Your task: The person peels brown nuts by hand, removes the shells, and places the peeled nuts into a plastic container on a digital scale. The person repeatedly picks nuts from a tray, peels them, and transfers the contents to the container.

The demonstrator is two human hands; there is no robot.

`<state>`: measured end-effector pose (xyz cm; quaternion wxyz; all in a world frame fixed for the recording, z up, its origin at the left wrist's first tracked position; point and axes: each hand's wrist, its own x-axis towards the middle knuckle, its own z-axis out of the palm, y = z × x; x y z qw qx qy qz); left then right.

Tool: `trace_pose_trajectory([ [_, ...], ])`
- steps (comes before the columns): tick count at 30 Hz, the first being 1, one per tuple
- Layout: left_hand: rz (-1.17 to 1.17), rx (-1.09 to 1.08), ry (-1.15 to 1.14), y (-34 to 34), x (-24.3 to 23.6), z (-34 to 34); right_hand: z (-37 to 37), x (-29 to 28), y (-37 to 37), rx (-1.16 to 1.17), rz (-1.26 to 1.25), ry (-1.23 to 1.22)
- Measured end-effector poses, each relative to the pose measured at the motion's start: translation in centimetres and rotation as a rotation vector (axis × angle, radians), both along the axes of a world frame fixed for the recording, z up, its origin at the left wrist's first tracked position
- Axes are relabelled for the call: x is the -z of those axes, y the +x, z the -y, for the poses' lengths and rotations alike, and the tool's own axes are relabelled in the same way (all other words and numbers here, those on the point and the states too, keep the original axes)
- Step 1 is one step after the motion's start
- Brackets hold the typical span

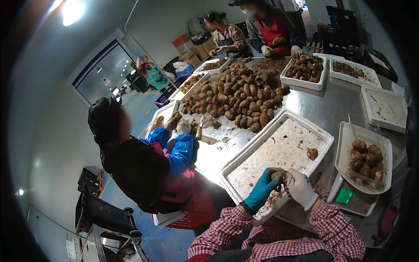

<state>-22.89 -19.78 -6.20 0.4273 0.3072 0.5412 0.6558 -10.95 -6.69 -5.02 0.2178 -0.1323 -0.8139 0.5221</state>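
Note:
Above the near edge of a white foam tray (267, 150), my left hand (261, 191), in a teal glove with dirty dark fingers, is closed round a brown taro (278, 175). My right hand (303, 191), in a white glove, pinches at the right side of the same taro; whether its fingers hold a small tool is hidden. One taro (312, 153) with a pale cut face lies toward the tray's right side. Brown scraps and peel are scattered over the tray's floor.
To the right, a digital scale (355, 201) bears a white tray (342, 153) with several taros in a clear plastic bag. A large taro heap (244, 94) covers the metal table's middle. A co-worker (131, 153) in blue sleeves works at the left, near a knife (199, 131); two more stand beyond.

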Motion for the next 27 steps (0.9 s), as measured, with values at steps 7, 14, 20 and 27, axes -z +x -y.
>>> trace_pose_trajectory([
  [7, 0.034, -0.054, 0.122, 2.0, -2.3, -0.3, -1.6, 1.5, -0.7, 0.13, 0.19, 0.005],
  [14, 0.065, -0.19, 0.043, 0.8, -0.3, -0.1, -1.6, 0.3, 0.0, 0.04, -0.134, 0.03],
  [20, 0.182, -0.169, -0.022, 1.5, 0.2, -0.3, -2.2, 0.7, 2.1, 0.146, 0.009, 0.207],
  [27, 0.258, -0.072, -0.02, 2.8, 0.0, -2.0, -3.0, 1.8, 3.8, 0.25, -0.215, 0.241],
])
